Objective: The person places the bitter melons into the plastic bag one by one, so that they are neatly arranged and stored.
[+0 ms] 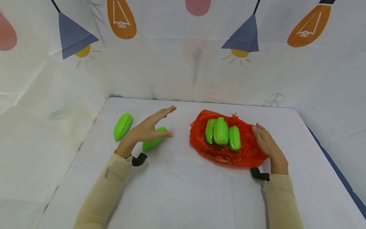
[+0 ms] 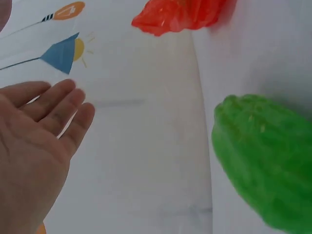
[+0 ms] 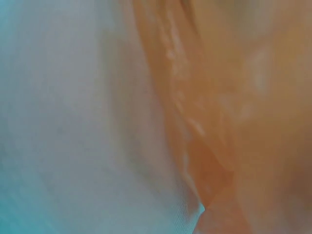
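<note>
My left hand (image 1: 147, 128) is held out over the left side of the table, fingers extended and thumb apart, with nothing in its grasp. Partly behind it lies a green, ridged, gourd-like vegetable (image 1: 152, 143), which shows large and bumpy in the left wrist view (image 2: 263, 156). Another green gourd (image 1: 123, 126) lies farther left. Three more green gourds (image 1: 220, 131) lie side by side, surrounded by a crumpled red plastic bag (image 1: 210, 156). At the bag's right edge rests my right hand (image 1: 266, 142), its visible fingers straight against the plastic; the right wrist view is blurred.
A white-covered table (image 1: 183, 194) lies under everything. White cloth with printed lamps and bulbs (image 1: 168, 70) hangs close behind its back edge and along the sides. Black wrist mounts (image 1: 139, 159) sit at both cuffs.
</note>
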Motion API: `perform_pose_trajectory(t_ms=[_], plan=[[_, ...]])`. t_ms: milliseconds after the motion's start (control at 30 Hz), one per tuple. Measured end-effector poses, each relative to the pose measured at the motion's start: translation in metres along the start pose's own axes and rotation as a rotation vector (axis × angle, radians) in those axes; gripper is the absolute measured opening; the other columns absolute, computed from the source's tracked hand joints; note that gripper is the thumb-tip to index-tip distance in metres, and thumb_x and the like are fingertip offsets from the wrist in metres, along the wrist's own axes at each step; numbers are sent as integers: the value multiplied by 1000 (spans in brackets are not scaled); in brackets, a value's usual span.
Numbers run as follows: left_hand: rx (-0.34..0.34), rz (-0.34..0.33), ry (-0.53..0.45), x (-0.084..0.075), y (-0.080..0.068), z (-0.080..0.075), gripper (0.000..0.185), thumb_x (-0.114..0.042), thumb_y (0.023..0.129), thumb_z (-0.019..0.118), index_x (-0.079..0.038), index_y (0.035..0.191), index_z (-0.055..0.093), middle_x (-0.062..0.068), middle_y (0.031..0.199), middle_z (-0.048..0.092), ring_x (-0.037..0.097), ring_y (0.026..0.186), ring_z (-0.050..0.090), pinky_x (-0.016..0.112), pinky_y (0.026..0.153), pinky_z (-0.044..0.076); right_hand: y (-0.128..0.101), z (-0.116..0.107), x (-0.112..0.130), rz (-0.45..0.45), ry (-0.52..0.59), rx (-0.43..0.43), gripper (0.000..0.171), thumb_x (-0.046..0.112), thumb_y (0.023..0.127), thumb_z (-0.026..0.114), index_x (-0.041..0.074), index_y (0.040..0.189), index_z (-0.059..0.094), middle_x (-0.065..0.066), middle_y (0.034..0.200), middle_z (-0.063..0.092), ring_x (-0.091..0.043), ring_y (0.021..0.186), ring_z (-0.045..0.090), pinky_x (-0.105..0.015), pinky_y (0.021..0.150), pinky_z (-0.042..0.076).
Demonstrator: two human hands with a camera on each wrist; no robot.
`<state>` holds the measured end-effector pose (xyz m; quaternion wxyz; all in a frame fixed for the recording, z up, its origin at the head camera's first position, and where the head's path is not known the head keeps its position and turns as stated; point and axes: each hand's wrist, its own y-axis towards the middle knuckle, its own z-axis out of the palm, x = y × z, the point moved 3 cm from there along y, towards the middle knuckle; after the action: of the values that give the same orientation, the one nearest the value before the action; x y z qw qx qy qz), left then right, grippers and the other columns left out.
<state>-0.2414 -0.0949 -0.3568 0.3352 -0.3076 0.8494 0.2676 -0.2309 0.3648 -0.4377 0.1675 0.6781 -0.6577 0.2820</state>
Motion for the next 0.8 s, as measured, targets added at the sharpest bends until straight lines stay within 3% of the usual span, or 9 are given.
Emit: perform_pose_trajectory(t_ms=[167,400,633,800], plan=[[118,-172,-47,23,-14,-18,87,-30,86,77,-24,156,27,-9,161,25,18,150,20,54,120,20,1,-1,3,2,-3,11,68,49,106,19,3,155,22,-30,160,8,-54,144,7,-74,110,10],[238,-275,-120,65,-29,-22,91,-26,82,80,-33,155,26,-12,163,19,19,152,12,59,119,16,2,0,2,-8,-11,9,66,47,106,19,2,154,24,-31,160,8,-54,144,8,-74,110,11],[364,-258,-137,90,-31,-11,97,-22,80,82,-17,157,23,1,166,9,25,153,4,59,120,11,2,1,0,19,-6,15,68,49,105,17,2,154,24,-30,160,5,-54,145,5,-76,109,10],[402,-286,-121,100,-34,-8,100,-23,78,83,-16,157,23,5,166,9,28,153,5,57,121,10,3,0,1,30,-7,20,68,50,105,18,3,155,23,-29,161,4,-54,145,4,-76,108,11]])
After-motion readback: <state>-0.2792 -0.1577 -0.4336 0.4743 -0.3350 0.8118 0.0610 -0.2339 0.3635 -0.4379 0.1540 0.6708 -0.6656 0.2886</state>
